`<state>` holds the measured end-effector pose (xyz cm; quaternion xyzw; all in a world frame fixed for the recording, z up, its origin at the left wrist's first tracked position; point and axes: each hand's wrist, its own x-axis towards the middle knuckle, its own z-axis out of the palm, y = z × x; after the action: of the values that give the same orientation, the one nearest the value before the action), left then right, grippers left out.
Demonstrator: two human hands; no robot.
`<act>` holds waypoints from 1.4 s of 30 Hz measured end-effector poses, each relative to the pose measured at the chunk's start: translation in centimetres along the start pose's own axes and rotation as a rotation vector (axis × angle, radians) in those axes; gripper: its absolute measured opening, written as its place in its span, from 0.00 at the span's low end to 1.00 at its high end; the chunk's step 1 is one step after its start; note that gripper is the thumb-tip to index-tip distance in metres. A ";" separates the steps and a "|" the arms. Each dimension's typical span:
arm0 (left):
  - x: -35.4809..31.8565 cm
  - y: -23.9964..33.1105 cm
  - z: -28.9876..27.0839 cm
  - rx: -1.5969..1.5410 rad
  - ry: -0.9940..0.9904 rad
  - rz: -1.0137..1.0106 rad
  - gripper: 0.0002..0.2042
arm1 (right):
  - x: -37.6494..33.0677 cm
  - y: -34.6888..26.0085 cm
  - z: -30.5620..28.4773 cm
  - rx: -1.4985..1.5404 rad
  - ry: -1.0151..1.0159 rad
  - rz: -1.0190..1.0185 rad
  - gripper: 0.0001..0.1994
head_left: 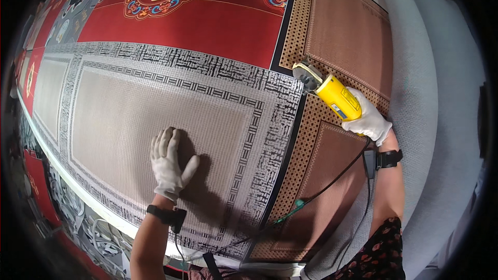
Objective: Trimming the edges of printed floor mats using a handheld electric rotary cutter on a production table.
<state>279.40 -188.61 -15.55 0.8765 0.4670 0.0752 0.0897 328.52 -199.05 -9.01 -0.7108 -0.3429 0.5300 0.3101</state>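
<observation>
Grey rug (129, 103) underneath, yellow cutter (332, 96) points up-left, blade foremost.

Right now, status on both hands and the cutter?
Left hand flat on the grey patterned mat, gloved. Right hand grips the yellow cutter, blade end at the mat's right edge. Black power cord trails across the brown mat.
</observation>
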 end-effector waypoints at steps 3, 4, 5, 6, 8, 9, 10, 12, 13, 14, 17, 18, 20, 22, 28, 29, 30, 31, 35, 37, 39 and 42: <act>-1.6 5.2 0.9 -0.456 -0.073 0.154 0.35 | 0.2 -0.4 -0.6 -0.118 0.003 -0.063 0.48; -3.6 8.0 1.1 -0.571 -0.108 0.265 0.36 | 0.1 -0.9 -0.7 -0.185 -0.003 -0.069 0.48; -5.6 10.9 0.9 -0.756 -0.213 0.311 0.33 | -0.1 -1.4 -0.9 -0.251 -0.008 -0.075 0.47; -8.7 12.8 1.1 -0.921 -0.262 0.357 0.35 | 0.2 -2.3 -0.3 -0.238 -0.018 -0.092 0.47; -12.9 15.8 -0.5 -0.749 -0.463 0.368 0.45 | 0.6 -3.3 0.4 -0.379 -0.018 -0.067 0.47; -12.0 16.7 -2.6 -0.716 -0.947 0.122 0.45 | 0.3 -3.7 0.0 -0.389 -0.006 -0.063 0.47; -13.8 15.8 -1.6 -1.081 -0.902 0.008 0.44 | 0.4 -4.2 0.1 -0.501 -0.002 -0.060 0.46; -18.0 13.2 -1.1 -1.445 -0.827 -0.109 0.42 | 0.4 -4.8 0.1 -0.618 0.005 -0.059 0.46; -19.4 11.7 -1.5 -1.479 -0.928 -0.282 0.42 | 0.5 -4.7 0.0 -0.582 -0.011 -0.079 0.46; -20.7 10.0 -1.9 -1.506 -1.028 -0.461 0.42 | 0.7 -4.7 0.0 -0.545 -0.028 -0.097 0.45; -19.3 5.9 -6.4 -0.939 -1.584 -0.460 0.37 | 0.2 -5.8 -0.3 -0.806 0.017 -0.069 0.45; -24.5 2.2 -6.1 -0.822 -1.444 -0.461 0.33 | -0.1 -6.8 -0.3 -0.804 0.015 -0.076 0.45; -29.9 -2.7 -7.4 -0.880 -1.208 -0.591 0.27 | 0.0 -8.1 0.3 -0.846 0.015 -0.050 0.45; -33.1 -6.6 -9.4 -0.379 -1.081 -0.256 0.20 | 0.5 -8.1 0.5 -0.888 0.018 -0.076 0.44; -42.3 -18.2 -11.6 0.189 -0.339 -0.552 0.05 | 0.8 -8.8 0.7 -0.941 0.003 -0.120 0.44; -42.9 -21.1 -12.6 0.192 -0.171 -0.528 0.07 | 1.1 -8.5 0.8 -0.927 -0.009 -0.145 0.44; -42.1 -23.0 -12.0 -0.036 -0.010 -0.841 0.09 | 0.9 -8.6 0.5 -0.940 -0.001 -0.143 0.44; -40.3 -24.3 -12.5 -0.260 0.148 -1.151 0.14 | 1.0 -8.4 0.5 -0.927 -0.006 -0.160 0.44; -27.0 -25.4 -10.6 -0.536 0.476 -0.749 0.22 | 1.4 -9.0 0.5 -0.930 0.003 -0.165 0.44; -21.0 -26.6 -8.7 -0.581 0.485 -0.692 0.23 | 2.1 -9.2 1.2 -0.904 -0.016 -0.156 0.44; -15.2 -26.1 -6.1 -0.445 0.464 -0.719 0.19 | 2.5 -9.6 1.6 -0.889 -0.029 -0.133 0.44; -8.7 -24.9 -1.8 -0.068 0.483 -0.587 0.16 | 3.6 -9.7 2.6 -0.901 -0.034 -0.219 0.43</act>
<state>254.19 -182.03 -19.89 0.6588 0.7032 0.2663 0.0240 325.17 -190.41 -3.82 -0.7257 -0.6170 0.3039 0.0189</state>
